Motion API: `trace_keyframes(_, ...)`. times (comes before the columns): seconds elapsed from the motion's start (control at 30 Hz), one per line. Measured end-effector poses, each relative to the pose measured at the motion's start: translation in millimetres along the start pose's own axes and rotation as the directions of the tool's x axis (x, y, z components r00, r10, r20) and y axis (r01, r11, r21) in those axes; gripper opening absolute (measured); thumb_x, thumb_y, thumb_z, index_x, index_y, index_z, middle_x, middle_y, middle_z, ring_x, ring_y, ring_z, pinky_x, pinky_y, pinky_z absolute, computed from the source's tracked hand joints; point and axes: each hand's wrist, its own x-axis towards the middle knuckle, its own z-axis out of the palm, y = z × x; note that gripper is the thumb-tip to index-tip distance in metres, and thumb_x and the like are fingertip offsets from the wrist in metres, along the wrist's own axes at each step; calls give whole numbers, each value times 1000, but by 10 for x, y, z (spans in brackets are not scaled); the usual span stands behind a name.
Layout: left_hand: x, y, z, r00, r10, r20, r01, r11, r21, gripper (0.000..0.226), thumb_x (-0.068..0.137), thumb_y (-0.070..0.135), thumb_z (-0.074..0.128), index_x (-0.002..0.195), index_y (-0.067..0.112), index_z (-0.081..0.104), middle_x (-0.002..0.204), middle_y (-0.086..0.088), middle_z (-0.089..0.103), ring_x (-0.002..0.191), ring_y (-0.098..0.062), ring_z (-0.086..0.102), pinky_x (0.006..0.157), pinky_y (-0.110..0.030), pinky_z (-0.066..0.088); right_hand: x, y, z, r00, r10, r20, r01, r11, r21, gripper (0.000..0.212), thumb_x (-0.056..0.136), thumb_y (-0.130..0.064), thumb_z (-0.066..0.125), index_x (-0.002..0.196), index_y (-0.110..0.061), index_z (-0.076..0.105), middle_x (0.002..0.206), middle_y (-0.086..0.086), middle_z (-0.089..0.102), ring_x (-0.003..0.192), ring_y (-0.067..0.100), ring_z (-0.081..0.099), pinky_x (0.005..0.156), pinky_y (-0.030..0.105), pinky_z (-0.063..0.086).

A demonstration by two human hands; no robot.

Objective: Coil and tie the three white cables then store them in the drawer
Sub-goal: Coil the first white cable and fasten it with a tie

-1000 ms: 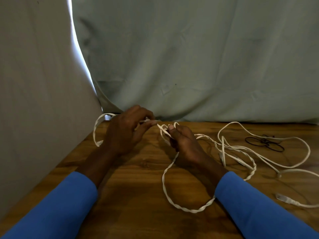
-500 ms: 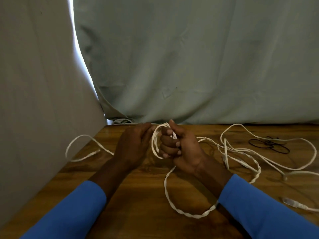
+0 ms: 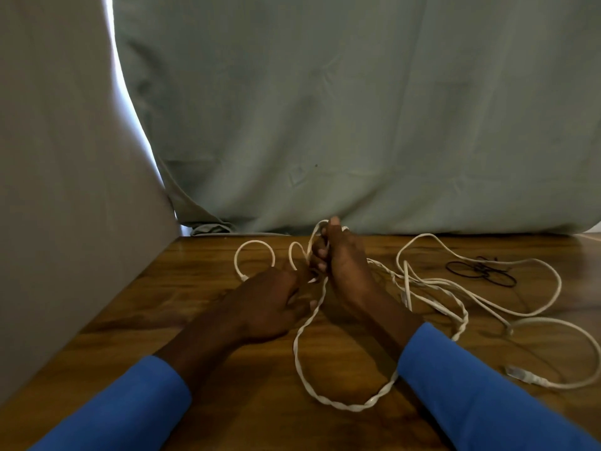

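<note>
My main worry was the twisted strand (image 3: 348,407), which ran from under the right hand (image 3: 341,268) down to the near part of the tabletop (image 3: 227,369) and back up beneath the right sleeve. It looked like two white cables wound round each other, so winding it in would likely have pulled a second cable into the coil (image 3: 316,231). Dragging on it could also have hauled the loose tangle (image 3: 432,288) at the right toward me and snagged the black bands (image 3: 481,273) lying just beyond it. A third risk, as I judged it, was the free end (image 3: 255,242), curled in an open loop at the far left. Stiff cable like that could spring out of a slack hold and undo the turns.

The right hand stood raised on its edge, its fingers (image 3: 321,253) curled tight round the coil, whose loops showed above the thumb and to the left of the knuckles. The left hand (image 3: 266,307) lay lower and nearer, its fingers bent beside the strand just under the right hand. I could not tell whether they pinched it. No drawer was in view.
</note>
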Motion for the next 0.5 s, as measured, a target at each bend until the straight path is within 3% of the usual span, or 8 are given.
trace_keyframes(0.07,-23,28,-49,999,31,-16,-31,1000,6,20,100,39,62,119,35,66,73,25,58,72,7,60,59,-15,36,-4,41,-50,993,-118,22,120,946,-301,50,112,-37,36,82,0,51,59,5,46,49,13,44,47,23,40)
trace_keyframes(0.13,-39,37,-129,995,53,-86,-48,997,57,10,99,36,63,106,33,70,68,27,56,69,7,59,57,-14,34,-10,73,-107,983,-169,71,182,875,-448,50,112,-36,40,86,5,54,65,7,53,55,12,52,53,22,45)
trace_keyframes(0.23,-60,-10,-236,966,137,-221,-85,970,228,15,97,44,62,104,36,72,64,25,51,56,7,49,55,-15,30,-65,109,-98,986,-125,110,163,858,-488,40,111,-35,43,86,-7,57,68,4,60,57,8,60,55,21,49)
trace_keyframes(0.3,-88,-43,-276,942,184,-281,-95,948,303,19,95,48,61,100,36,74,64,22,54,54,5,43,54,-17,28,-57,143,-75,986,-116,124,165,826,-538,44,110,-39,42,89,-5,61,69,1,63,60,8,62,60,24,50)
trace_keyframes(0.43,-123,-75,-319,907,255,-336,-137,931,337,23,96,48,60,95,32,76,69,12,65,59,-5,54,54,-33,44,-18,59,-62,985,-59,161,131,864,-486,49,112,-36,37,99,5,60,69,4,63,59,10,57,61,25,48)
trace_keyframes(0.5,-121,-55,-329,894,283,-348,-177,935,307,19,95,46,64,94,31,77,66,13,65,57,-3,54,52,-31,44,-13,16,-49,991,-6,137,58,922,-384,43,112,-33,37,100,2,59,71,6,61,59,11,57,59,24,49)
